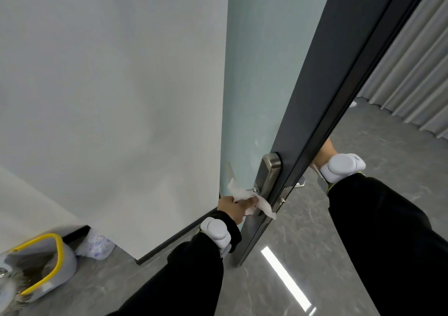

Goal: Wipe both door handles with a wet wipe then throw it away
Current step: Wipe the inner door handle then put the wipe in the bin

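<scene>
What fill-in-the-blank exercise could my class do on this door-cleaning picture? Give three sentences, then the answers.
1. The left hand presses a white ____ against the door handle.
2. The right hand is hidden behind the ____; only its wrist shows.
3. The bin on the floor has a ____ rim.

Answers: wipe; door; yellow

Your white wet wipe (244,195) is crumpled, draped over the near steel lever handle (253,190); far handle (298,184) pokes past the door edge, bare.
</scene>
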The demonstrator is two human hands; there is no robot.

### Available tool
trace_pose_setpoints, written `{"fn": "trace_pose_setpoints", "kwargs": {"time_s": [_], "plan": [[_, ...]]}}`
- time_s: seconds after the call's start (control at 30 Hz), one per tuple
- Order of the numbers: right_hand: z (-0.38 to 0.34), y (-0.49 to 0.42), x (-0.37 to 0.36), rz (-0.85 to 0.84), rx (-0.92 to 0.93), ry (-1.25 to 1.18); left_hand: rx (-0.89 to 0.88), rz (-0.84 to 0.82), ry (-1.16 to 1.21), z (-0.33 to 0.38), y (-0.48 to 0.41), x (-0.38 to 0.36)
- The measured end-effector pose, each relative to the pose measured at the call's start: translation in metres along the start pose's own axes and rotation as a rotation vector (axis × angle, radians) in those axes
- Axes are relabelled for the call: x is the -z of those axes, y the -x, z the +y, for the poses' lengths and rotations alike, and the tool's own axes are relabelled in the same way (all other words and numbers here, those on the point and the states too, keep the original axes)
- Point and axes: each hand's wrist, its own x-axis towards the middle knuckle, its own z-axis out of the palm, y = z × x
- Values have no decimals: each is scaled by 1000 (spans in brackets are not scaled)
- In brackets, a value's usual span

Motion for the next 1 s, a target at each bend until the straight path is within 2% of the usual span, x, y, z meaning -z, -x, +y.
{"fn": "trace_pose_setpoints", "kwargs": {"time_s": [0.5, 0.63, 0.87, 1.0], "plan": [[-8, 18, -17, -29, 34, -128, 64, -52, 123, 2, -25, 6], [-11, 21, -21, -18, 21, -160, 76, -7, 149, 13, -30, 13], [-17, 30, -26, 1, 23, -162, -31, -26, -111, 34, -35, 22], [-16, 29, -27, 27, 34, -173, -69, 0, -114, 42, -45, 21]]}}
